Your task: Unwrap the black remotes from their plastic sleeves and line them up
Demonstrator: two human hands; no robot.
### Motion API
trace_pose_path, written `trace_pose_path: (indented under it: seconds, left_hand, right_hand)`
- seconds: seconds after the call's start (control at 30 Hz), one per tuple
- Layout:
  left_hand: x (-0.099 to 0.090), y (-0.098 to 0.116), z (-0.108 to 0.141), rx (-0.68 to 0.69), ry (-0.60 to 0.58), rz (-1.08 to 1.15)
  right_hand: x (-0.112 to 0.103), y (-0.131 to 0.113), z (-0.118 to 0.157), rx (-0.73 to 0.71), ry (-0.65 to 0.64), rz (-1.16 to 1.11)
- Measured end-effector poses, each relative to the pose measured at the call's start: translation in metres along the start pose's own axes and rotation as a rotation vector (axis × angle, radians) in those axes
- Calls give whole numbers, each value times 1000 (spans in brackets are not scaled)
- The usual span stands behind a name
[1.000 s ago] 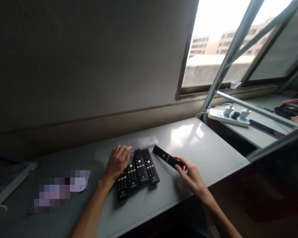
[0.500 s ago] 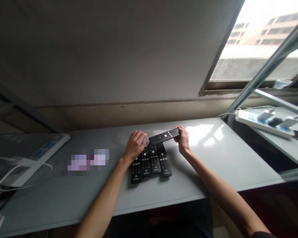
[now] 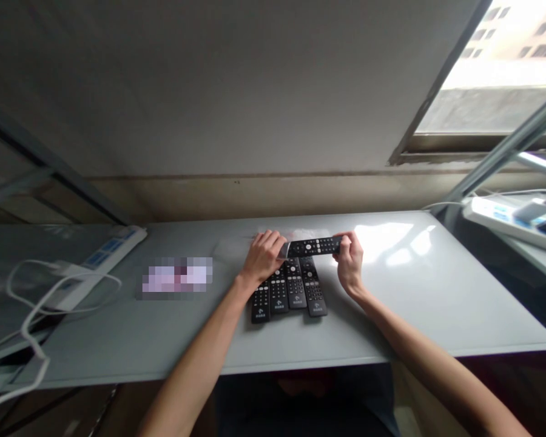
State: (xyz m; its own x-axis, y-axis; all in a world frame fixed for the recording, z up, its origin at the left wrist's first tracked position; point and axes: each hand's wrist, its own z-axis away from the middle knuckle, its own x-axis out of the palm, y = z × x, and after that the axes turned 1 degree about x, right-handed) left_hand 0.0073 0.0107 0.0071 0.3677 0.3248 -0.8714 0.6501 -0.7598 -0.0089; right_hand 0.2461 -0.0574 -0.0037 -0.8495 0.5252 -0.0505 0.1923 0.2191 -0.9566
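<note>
A black remote control point(image 3: 316, 246) is held up almost level above the table, its button side towards me. My right hand point(image 3: 349, 258) grips its right end between thumb and fingers. At the other end, my left hand point(image 3: 266, 255) is closed on a clear plastic sleeve point(image 3: 283, 249), which meets the remote's left tip; how far it covers the tip I cannot tell. Just below lie several more black remotes point(image 3: 295, 291) side by side, buttons up, their upper ends partly hidden by my left hand and the held remote.
The grey table point(image 3: 414, 303) runs up to the wall. Crumpled clear plastic point(image 3: 303, 233) lies behind my hands. A pixelated pinkish item point(image 3: 177, 279) is on the left. White power strips stand at the left point(image 3: 95, 264) and right point(image 3: 495, 212), with a white cable point(image 3: 27, 328) at far left.
The held remote has turned from a slant to nearly level, and its left end now meets the plastic sleeve in my left hand. The whole view has shifted slightly.
</note>
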Motion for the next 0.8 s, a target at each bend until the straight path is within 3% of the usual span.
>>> trace_pose_path:
  seconds: [0.07,0.17,0.23,0.37,0.5,0.67,0.8]
  left_hand:
    - [-2,8,-2,-2,-3,-15]
    - [-4,24,-5,35,-40,-16]
    - [-5,33,-7,90,-66,20]
    - [-7,30,-6,131,-8,94]
    - [-9,12,-1,-20,58,53]
    - [-11,10,2,-150,-43,48]
    - [-15,19,1,-171,-45,53]
  right_hand:
    - [5,-6,13,-20,-85,2]
    - [14,-14,31,-55,-337,19]
    - [19,-16,38,-83,-433,27]
    - [17,-12,29,-68,-282,-52]
    - [6,-8,7,3,-166,-184]
    - [9,-13,11,43,-238,-234]
    - [13,-17,27,-34,-388,-107]
